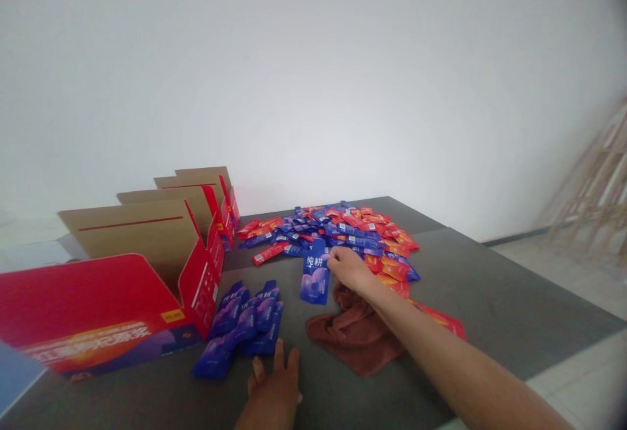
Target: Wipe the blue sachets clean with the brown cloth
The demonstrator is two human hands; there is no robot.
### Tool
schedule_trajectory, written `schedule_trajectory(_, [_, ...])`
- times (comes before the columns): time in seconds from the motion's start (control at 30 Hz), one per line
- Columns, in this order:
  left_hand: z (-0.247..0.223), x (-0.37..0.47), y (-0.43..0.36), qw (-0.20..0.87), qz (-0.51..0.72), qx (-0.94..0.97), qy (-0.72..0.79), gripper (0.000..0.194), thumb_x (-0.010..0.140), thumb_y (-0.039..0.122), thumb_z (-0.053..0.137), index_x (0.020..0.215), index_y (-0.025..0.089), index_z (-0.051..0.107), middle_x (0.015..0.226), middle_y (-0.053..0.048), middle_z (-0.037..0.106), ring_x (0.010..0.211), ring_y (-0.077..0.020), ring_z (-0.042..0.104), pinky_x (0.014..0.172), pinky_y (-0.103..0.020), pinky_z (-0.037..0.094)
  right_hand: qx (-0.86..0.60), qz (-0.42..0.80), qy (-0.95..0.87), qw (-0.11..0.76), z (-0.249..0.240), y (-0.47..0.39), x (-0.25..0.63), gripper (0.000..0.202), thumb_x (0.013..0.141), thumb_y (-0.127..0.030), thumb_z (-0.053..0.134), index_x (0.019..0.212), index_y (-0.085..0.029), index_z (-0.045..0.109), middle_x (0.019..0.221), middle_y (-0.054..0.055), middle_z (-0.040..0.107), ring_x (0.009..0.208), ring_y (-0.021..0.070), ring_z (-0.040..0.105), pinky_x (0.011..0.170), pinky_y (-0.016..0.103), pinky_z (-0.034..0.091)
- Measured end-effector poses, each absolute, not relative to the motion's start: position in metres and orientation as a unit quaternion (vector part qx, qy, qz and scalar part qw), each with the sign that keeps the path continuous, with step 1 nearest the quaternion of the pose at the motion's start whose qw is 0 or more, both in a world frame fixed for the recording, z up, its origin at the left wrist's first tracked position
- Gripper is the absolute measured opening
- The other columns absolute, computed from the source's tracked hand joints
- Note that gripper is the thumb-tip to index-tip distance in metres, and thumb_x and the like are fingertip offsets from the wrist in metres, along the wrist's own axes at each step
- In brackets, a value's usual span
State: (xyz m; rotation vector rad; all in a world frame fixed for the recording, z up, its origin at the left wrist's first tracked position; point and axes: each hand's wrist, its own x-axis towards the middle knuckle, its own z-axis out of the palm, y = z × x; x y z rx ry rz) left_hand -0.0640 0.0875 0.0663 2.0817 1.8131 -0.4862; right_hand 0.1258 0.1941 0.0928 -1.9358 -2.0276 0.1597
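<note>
Between the fingers of my right hand (347, 266) is a blue pouch (314, 278) with white lettering and purple fruit shapes, held by its right edge. Below that hand lies a crumpled brown cloth (362, 342). My left hand (275, 381) rests low over the table with its fingers apart, holding nothing. Just ahead of its fingertips is a small group of blue pouches (247, 317), several of them overlapping. A large loose pile of blue and red pouches (337, 224) spreads out beyond my right hand.
Open red cartons (198, 280) with brown cardboard flaps stand in a row along the left side of the dark table (470, 286). One red pouch (443, 319) lies partly behind my right forearm. A white wall (313, 90) rises behind; a wooden rack (595, 178) leans at the right.
</note>
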Motion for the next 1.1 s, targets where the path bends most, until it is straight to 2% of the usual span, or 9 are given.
schedule_trajectory(0.07, [0.072,-0.065,0.084,0.174,-0.174,0.734,0.633,0.07,0.07,0.004,0.043,0.137,0.021,0.031,0.151,-0.012,0.013,0.131,-0.0395,0.023,0.103,-0.052,0.029,-0.669,0.106,-0.718,0.163,0.081,0.18,0.118,0.032,0.095,-0.027,0.028,0.088,-0.017,0.058,0.067,0.0,0.065,0.051,0.0074,0.058,0.048,0.016,0.04])
schedule_trajectory(0.17, [0.077,-0.066,0.082,0.176,-0.178,0.739,0.626,0.069,0.073,0.004,0.039,0.139,0.021,0.026,0.151,-0.01,0.01,0.132,-0.0382,0.021,0.103,-0.051,0.028,-0.66,0.149,-0.721,0.147,0.065,0.162,0.109,0.033,0.093,-0.029,0.032,0.078,-0.017,0.059,0.057,-0.001,0.063,0.043,0.0076,0.055,0.045,0.017,0.037])
schedule_trajectory(0.23, [0.077,-0.067,0.081,0.178,-0.183,0.74,0.623,0.069,0.074,0.005,0.038,0.139,0.019,0.025,0.151,-0.011,0.009,0.132,-0.0385,0.02,0.103,-0.051,0.029,-0.664,0.153,-0.719,0.138,0.062,0.154,0.108,0.029,0.09,-0.03,0.038,0.075,-0.017,0.06,0.061,0.002,0.065,0.052,0.0117,0.059,0.049,0.02,0.04])
schedule_trajectory(0.33, [0.079,-0.067,0.08,0.176,-0.184,0.744,0.617,0.066,0.075,0.005,0.036,0.139,0.018,0.024,0.151,-0.012,0.009,0.132,-0.0379,0.02,0.103,-0.05,0.029,-0.68,0.122,-0.71,0.136,0.066,0.144,0.114,0.026,0.087,-0.03,0.042,0.098,-0.015,0.059,0.086,0.012,0.068,0.078,0.0226,0.064,0.065,0.03,0.043])
schedule_trajectory(0.47, [0.082,-0.07,0.08,0.181,-0.19,0.75,0.607,0.067,0.074,0.001,0.034,0.139,0.016,0.026,0.15,-0.016,0.011,0.131,-0.0367,0.022,0.102,-0.048,0.032,-0.644,0.106,-0.748,0.123,0.072,0.123,0.118,0.038,0.084,-0.039,0.046,0.116,-0.019,0.052,0.105,0.013,0.063,0.101,0.0275,0.056,0.086,0.039,0.037])
schedule_trajectory(0.6, [0.084,-0.075,0.082,0.195,-0.198,0.762,0.585,0.067,0.072,0.002,0.038,0.137,0.015,0.029,0.148,-0.017,0.016,0.131,-0.0354,0.021,0.103,-0.044,0.031,-0.565,0.079,-0.818,0.077,0.062,0.096,0.112,0.069,0.069,-0.056,0.061,0.126,-0.021,0.048,0.119,0.014,0.056,0.11,0.0319,0.047,0.095,0.045,0.028])
schedule_trajectory(0.77, [0.08,-0.079,0.079,0.196,-0.199,0.762,0.585,0.067,0.071,0.0,0.034,0.137,0.014,0.03,0.147,-0.018,0.015,0.13,-0.0348,0.023,0.103,-0.044,0.032,-0.505,0.053,-0.859,0.065,0.059,0.091,0.136,0.032,0.082,-0.026,0.048,0.112,-0.026,0.059,0.098,0.007,0.064,0.096,0.0243,0.053,0.087,0.038,0.034])
schedule_trajectory(0.9, [0.078,-0.077,0.075,0.195,-0.195,0.763,0.585,0.068,0.071,0.0,0.032,0.137,0.016,0.029,0.148,-0.015,0.015,0.131,-0.034,0.021,0.103,-0.044,0.031,-0.5,0.131,-0.849,0.109,0.077,0.116,0.179,0.036,0.076,-0.011,0.042,0.102,-0.025,0.064,0.098,0.001,0.066,0.089,0.0164,0.057,0.079,0.025,0.039])
schedule_trajectory(1.1, [0.082,-0.065,0.073,0.186,-0.201,0.757,0.593,0.064,0.072,0.0,0.032,0.135,0.01,0.032,0.145,-0.024,0.018,0.128,-0.0379,0.027,0.1,-0.049,0.035,-0.595,0.03,-0.789,0.152,0.081,0.151,0.159,0.037,0.085,-0.018,0.036,0.118,-0.019,0.053,0.103,0.008,0.062,0.092,0.0208,0.056,0.079,0.032,0.039])
